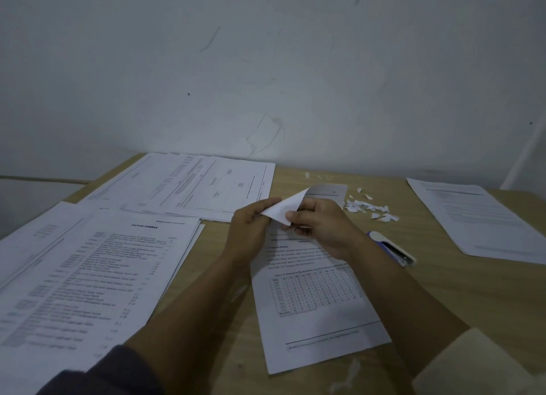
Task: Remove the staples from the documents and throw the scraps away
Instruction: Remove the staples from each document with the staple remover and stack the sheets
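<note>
1. At the centre of the frame, our left hand point(251, 223) and right hand point(322, 226) both pinch the raised top corner of the document point(319, 306), thumbs and fingers curled onto the paper. The corner is folded up off the surface, while the rest of the page lies flat under our forearms.
2. Just right of the hands, a small heap of torn white scraps point(369, 210) lies on the wood, apart from the document.
3. Beside our right wrist a blue and white tool point(390, 248) rests on the table point(443, 291); we cannot tell whether it is a stapler or a remover.
4. We see light wood grain on the table, with whitish smears near the bottom of the frame.
5. Printed sheets cover much of it: a left stack point(88, 276), a far spread point(201, 184) touching the wall, and right sheets point(478, 220) at the frame's right edge.
6. Filling the upper half, the wall point(266, 69) is pale, scuffed and scratched, and the room is dim.
</note>
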